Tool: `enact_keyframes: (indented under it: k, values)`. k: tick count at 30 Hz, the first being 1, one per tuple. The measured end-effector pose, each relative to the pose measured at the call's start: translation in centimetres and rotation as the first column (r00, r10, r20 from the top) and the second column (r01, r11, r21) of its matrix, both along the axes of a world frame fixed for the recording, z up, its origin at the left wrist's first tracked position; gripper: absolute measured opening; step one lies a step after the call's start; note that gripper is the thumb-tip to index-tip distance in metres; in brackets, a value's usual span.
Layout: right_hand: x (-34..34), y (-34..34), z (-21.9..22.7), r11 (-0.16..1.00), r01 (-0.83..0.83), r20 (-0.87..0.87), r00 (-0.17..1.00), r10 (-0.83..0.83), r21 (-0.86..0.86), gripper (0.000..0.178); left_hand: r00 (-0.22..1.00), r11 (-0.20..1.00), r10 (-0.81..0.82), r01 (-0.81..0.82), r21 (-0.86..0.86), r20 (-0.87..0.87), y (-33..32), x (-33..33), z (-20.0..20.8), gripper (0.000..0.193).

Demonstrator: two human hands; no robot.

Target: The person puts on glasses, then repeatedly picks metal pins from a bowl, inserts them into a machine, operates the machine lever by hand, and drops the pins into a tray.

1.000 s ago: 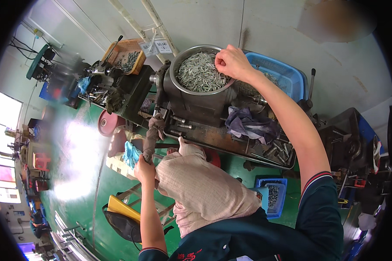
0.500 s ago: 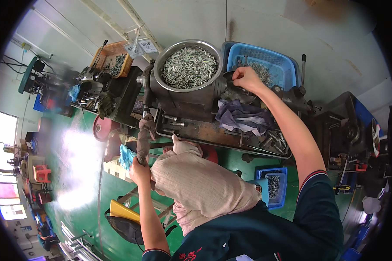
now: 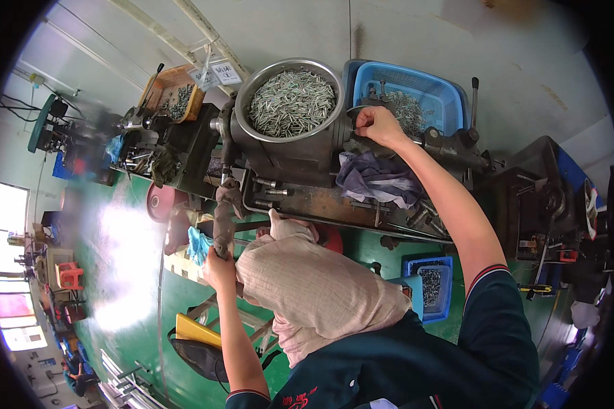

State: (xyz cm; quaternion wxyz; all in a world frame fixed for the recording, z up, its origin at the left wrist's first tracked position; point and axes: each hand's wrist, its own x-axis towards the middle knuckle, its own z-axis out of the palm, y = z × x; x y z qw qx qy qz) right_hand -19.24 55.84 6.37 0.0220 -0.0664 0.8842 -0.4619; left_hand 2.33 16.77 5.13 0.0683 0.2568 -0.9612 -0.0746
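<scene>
My left hand is closed round the lower end of a cloth-wrapped lever, which hangs from the left side of a dark machine head. My right hand is pinched at the machine's right end, its fingertips close against the round spindle area. Whatever the fingers hold there is too small and hidden to make out. On top of the machine stands a round metal bowl heaped with short silvery metal pins. A crumpled purple-grey rag lies just below my right hand.
Behind my right hand sits a blue plastic basket containing more pins. Metal fittings lie in the machine's tray. A blue bin of small dark parts stands on the floor. An orange crate sits at the left.
My right hand has moved slightly left, bringing its fingertips closer to the machine's end. My left hand stays on the wrapped lever. The whole view has shifted a little.
</scene>
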Motion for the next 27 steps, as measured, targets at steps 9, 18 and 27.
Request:
enact_keyframes:
  k: [9,18,27]
  values:
    - [0.3,-0.4,-0.1,1.000,0.013,-0.046,0.999,-0.013,0.008,0.011,1.000,1.000,0.012,-0.012,0.000,-0.003,-0.2,0.0,0.0,0.024]
    - [0.1,0.2,0.0,0.999,-0.039,-0.053,0.998,0.040,0.005,0.014,1.000,0.999,0.009,-0.009,-0.045,-0.003,-1.3,-0.4,-0.2,0.022]
    - [0.2,-0.4,0.1,0.999,0.004,-0.087,0.996,0.000,0.040,0.015,1.000,0.999,0.010,-0.011,-0.046,-0.016,-1.3,-0.5,-0.1,0.020]
